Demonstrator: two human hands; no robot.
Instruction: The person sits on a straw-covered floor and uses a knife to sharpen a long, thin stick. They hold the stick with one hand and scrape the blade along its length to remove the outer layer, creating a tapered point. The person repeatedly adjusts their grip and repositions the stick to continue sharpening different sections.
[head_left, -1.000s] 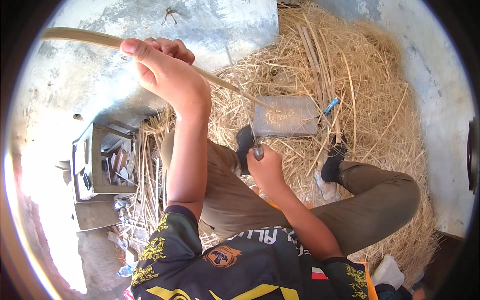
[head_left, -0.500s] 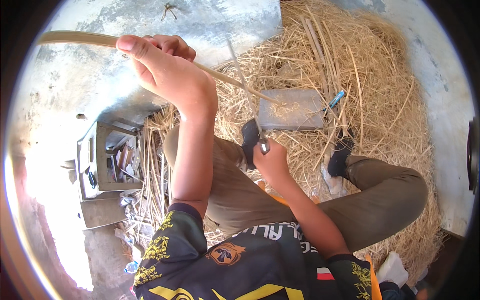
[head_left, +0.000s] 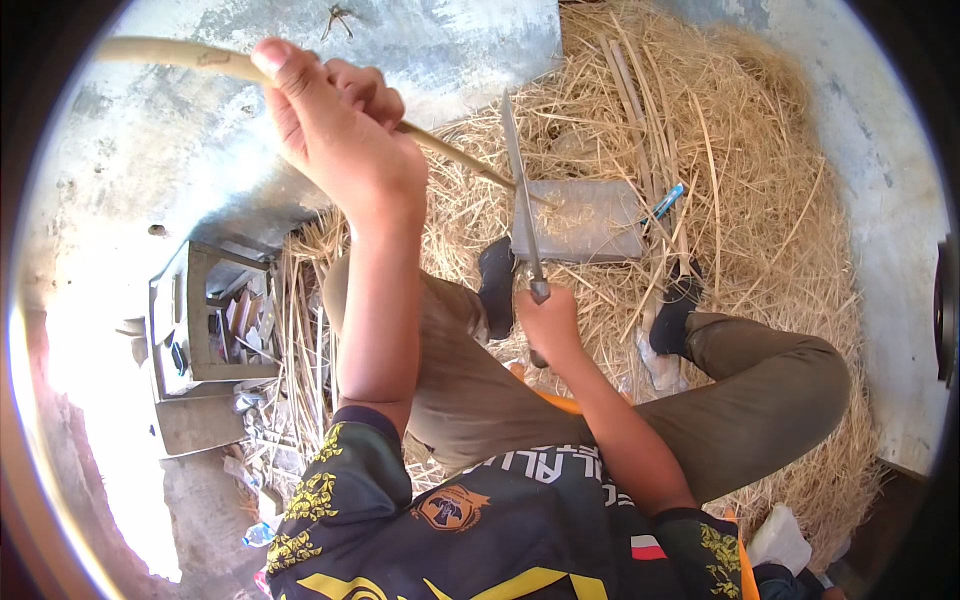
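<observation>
A long pale bamboo strip (head_left: 455,153) slants across the upper left. My left hand (head_left: 345,125) is raised and closed around it, thumb along the top. From that hand the strip runs down to a flat grey block (head_left: 590,240), its lower end over the block's left part. A long-bladed knife (head_left: 520,200) points away from me with its handle in my closed right hand (head_left: 555,325). Its blade crosses the strip near the block's left edge; whether they touch I cannot tell. Fine shavings (head_left: 575,205) lie on the block.
Dry straw-like shavings (head_left: 770,200) cover the floor. Loose strips (head_left: 630,90) and a blue cutter-like tool (head_left: 669,200) lie by the block. My dark-socked feet (head_left: 497,285) flank it. A wooden box with scraps (head_left: 205,370) stands left, below a worn wall (head_left: 450,50).
The knife in my right hand has swung to the right and turned, showing more of its blade. My left hand has risen slightly, lifting the strip's upper end.
</observation>
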